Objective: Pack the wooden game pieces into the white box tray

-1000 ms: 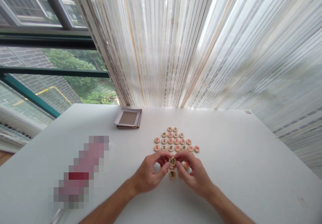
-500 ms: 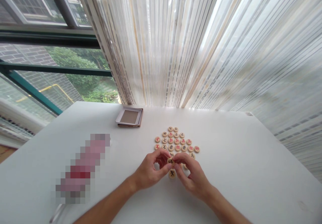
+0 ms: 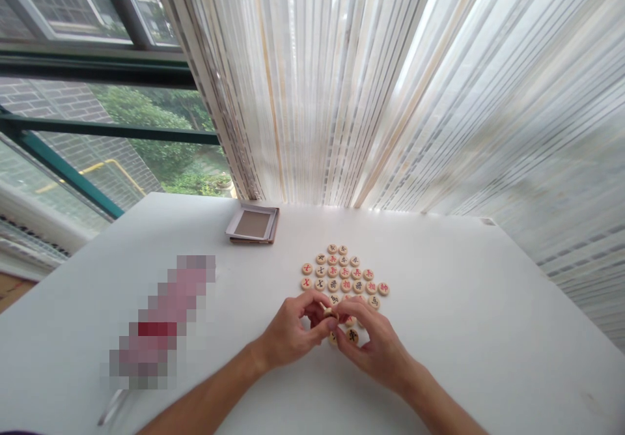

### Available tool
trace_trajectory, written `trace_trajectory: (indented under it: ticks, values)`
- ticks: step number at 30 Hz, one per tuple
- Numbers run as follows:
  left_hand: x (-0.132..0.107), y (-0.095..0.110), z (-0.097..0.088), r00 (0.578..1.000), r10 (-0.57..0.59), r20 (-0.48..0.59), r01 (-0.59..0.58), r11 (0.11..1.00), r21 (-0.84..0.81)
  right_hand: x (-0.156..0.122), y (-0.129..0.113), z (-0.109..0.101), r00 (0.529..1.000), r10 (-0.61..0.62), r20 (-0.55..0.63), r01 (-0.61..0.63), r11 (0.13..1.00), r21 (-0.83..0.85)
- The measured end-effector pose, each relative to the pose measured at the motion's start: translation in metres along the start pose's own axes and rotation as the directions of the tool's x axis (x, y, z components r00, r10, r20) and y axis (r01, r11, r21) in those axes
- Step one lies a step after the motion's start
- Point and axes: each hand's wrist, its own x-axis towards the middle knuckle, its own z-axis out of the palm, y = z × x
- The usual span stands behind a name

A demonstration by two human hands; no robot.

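Observation:
My left hand pinches a round wooden Chinese chess piece between thumb and fingers; it is tilted, so its character is hard to read. Close against it on the other side is my right hand, its fingers curled, with the index fingertip at the piece's edge. Below the hands lie two black-marked pieces, one partly covered and one by the right thumb. Beyond them, several red and black pieces lie face up in rows on the white table. Some pieces are partly hidden by my fingers.
An open shallow box stands at the table's far edge, left of the pieces. A pink, pixelated item lies on the left side. Behind the table hang striped sheer curtains, with a window at the left.
The held piece has tipped so its face shows less. My right thumb has moved slightly down, and a black piece beside it has come into sight.

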Motion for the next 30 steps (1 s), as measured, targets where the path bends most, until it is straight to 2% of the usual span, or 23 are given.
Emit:
trace_trajectory:
  ticks: [10, 26, 30]
  values:
    - [-0.003, -0.0062, -0.0002, 0.998, -0.064, -0.02, 0.064, 0.998, -0.006, -0.0018, 0.0028, 0.0007, 0.999, 0.005, 0.036, -0.005, 1.0, -0.008]
    - [-0.0029, 0.0001, -0.0014, 1.0, -0.006, 0.013, 0.005, 1.0, 0.009, -0.0012, 0.0067, 0.0038, 0.991, 0.118, -0.069, -0.114, 0.991, 0.07]
    - [-0.0028, 0.0023, -0.0004, 1.0, 0.025, 0.019, -0.024, 1.0, -0.017, -0.0011, 0.0089, 0.004, 0.989, 0.114, -0.094, -0.106, 0.99, 0.093]
